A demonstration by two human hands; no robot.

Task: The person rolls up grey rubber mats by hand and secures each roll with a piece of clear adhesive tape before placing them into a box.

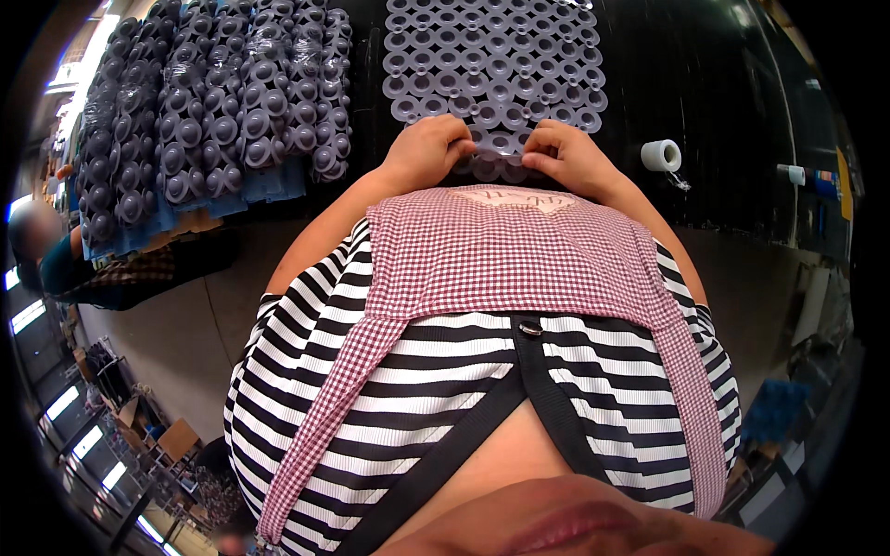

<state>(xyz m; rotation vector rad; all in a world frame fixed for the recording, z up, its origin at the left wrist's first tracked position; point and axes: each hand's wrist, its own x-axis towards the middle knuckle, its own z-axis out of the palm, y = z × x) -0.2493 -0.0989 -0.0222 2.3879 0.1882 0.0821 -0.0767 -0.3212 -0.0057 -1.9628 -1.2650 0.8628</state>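
Observation:
A grey mat of joined rings with suction cups (501, 88) lies flat on the black table, its near edge close to my apron. My left hand (426, 153) is closed at the left of that near edge, fingers curled and pressed together on it. Opposite, my right hand (567, 157) pinches the edge between thumb and forefinger. Between both hands the near rows look lifted or folded, with a shiny, clear patch over them that may be film. The fingertips partly hide the edge.
Left of the mat, several rolled grey mats (264, 97) with clear bands lie side by side on blue material (273, 183). A roll of clear tape (660, 156), its end loose, stands on the black table (686, 69) to the right. Another person (65, 250) is at the far left.

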